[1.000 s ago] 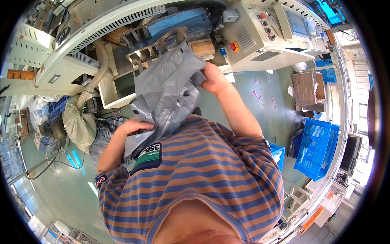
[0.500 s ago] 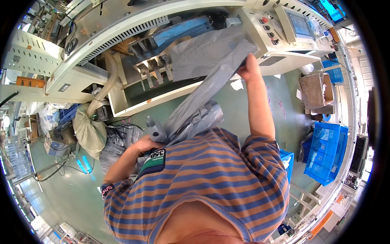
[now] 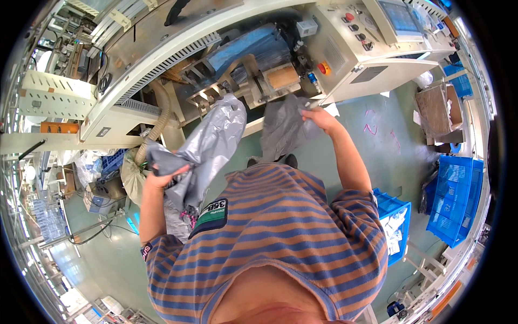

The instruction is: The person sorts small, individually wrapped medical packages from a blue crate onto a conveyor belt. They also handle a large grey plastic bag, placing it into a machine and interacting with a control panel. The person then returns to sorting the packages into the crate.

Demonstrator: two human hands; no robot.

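The left hand (image 3: 161,179) is closed around the bunched end of a silver-grey bag (image 3: 216,129), which trails upward to the near left of the wooden block (image 3: 282,77); the right hand (image 3: 322,119), to the near right of the block, pinches the upper right edge of a darker grey bag (image 3: 283,128) between thumb and fingertips, its body slightly blurred on the near side of the block. Half a second earlier the plastic stretches from one hand to the other, whereas now a gap shows between the two pieces, so they appear to be parted, with each hand managing its own. Beyond the block and to its left lie blue sheets (image 3: 234,52), just to its right sits a red-and-yellow button (image 3: 324,68), and well to its near right stands a blue crate (image 3: 387,203) holding white items (image 3: 395,229)
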